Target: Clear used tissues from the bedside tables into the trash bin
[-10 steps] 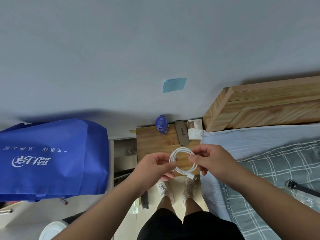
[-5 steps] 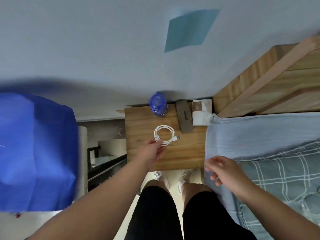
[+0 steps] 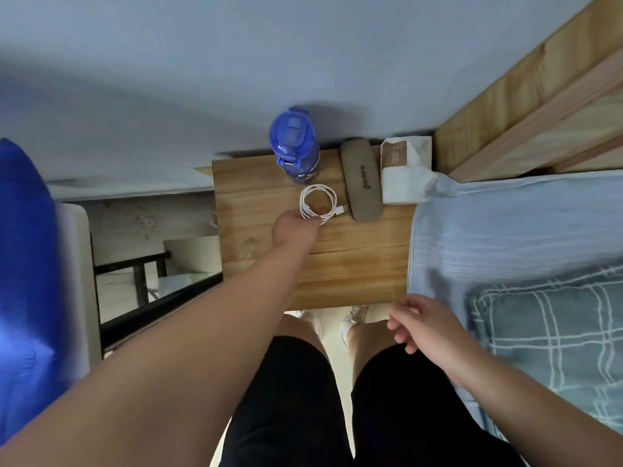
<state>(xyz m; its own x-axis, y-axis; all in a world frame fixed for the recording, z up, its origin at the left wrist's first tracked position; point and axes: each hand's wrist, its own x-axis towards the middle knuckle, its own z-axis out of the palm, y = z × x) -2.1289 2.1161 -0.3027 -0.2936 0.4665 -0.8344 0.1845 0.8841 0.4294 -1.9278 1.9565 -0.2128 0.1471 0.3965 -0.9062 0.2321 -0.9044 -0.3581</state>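
In the head view, the white charging cable [image 3: 318, 203], which both hands held up as a loop over the bedside worktop [image 3: 354, 264] a second ago, now lies coiled flat on the wood. It sits just in front of the blue water bottle [image 3: 295, 148], and its plug end almost meets the grey case [image 3: 360, 183]. The left hand [image 3: 296, 229] is still at the coil's near rim, fingers curled onto it and holding it. The right hand [image 3: 424, 323] has dropped back to the worktop's front edge beside the bed [image 3: 505, 230]; its fingers are loosely bent and hold nothing. I take this as tidying done alongside the task (the cable is no tissue), so one hand is already free for the tissue work.

No loose used tissues show on this worktop. The only tissue in sight is the white tissue pack [image 3: 404, 170] in the back right corner, against the headboard [image 3: 539, 96], with a sheet standing out of it. Whether that sheet is used cannot be told. The trash bin is not in view. The left fingertips are hidden under the hand, and the blue bag [image 3: 23, 264] at the left is blurred and cut off.
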